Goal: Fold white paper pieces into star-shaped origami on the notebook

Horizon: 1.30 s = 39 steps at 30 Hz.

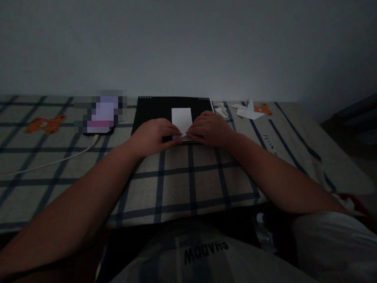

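Observation:
A white sheet of paper (181, 118), narrow and folded at its near end, lies on a black pad (153, 108) with small punched holes along its far edge. My left hand (153, 135) pinches the paper's near left corner between thumb and fingers. At the near right corner, my right hand (209, 129) is closed on the same paper, its fingertips almost meeting the left ones. The fingers cover part of the folded end.
A folded paper crane (249, 111) and a smaller folded paper piece (221, 111) lie right of the pad. On the left, a phone (103, 114), its screen blurred, has a white cable (59, 160) attached. A checked cloth (176, 184) covers the table, with a wall (188, 47) behind.

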Each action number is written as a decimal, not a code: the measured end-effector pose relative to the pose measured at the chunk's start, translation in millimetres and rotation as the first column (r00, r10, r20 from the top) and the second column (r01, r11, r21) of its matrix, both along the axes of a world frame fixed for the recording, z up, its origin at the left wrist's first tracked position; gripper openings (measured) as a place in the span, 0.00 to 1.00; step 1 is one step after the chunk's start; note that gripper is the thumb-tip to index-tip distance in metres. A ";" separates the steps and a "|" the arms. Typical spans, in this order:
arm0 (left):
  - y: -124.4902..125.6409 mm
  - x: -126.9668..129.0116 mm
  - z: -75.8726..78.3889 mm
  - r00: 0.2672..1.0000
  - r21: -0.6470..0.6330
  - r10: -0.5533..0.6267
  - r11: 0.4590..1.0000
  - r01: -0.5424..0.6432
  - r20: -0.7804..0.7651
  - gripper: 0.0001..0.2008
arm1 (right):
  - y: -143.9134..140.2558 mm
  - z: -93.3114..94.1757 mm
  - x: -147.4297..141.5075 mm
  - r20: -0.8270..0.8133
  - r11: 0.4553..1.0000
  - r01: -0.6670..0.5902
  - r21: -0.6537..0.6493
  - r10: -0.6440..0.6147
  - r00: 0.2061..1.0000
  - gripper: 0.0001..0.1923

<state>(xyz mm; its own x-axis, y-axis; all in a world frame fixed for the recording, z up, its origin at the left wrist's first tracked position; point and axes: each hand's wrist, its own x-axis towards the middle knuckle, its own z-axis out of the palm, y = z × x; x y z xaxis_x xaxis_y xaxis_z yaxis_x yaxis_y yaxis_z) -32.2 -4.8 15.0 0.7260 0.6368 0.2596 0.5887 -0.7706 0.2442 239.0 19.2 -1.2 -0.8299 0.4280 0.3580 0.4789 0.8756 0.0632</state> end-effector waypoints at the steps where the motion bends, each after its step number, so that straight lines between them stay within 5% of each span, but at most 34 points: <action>1: -1.0 0.7 -0.3 1.000 0.005 0.013 1.000 -0.013 -0.008 0.21 | 0.1 -0.1 -0.1 0.000 1.000 0.011 0.005 -0.011 1.000 0.24; 18: -1.1 -2.6 -1.6 0.942 0.023 0.328 0.944 -0.330 0.069 0.20 | 11.4 -8.9 9.9 -0.349 0.987 0.121 -0.104 -0.150 0.925 0.27; 22: -0.3 -3.9 -1.2 0.954 0.044 0.289 0.955 -0.293 0.073 0.20 | 16.6 -13.0 13.2 -0.266 0.992 0.050 -0.111 -0.079 0.961 0.36; 27: -1.1 -3.2 -1.1 0.955 0.065 0.285 0.955 -0.290 0.081 0.22 | 13.9 -12.1 9.2 -0.169 0.998 0.031 -0.047 -0.038 0.985 0.20; 39: -1.3 0.6 -3.5 0.972 0.045 0.215 0.975 -0.220 0.091 0.20 | 6.2 -8.6 3.7 -0.132 0.999 0.046 0.010 -0.044 0.990 0.23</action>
<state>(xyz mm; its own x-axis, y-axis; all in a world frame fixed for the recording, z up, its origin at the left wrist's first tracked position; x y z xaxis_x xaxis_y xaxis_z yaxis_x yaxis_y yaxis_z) -31.5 -6.1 11.5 0.5454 0.7603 0.3529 0.7224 -0.6398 0.2620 242.7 25.4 -9.7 -0.7553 0.4584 0.4684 0.5225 0.8526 0.0080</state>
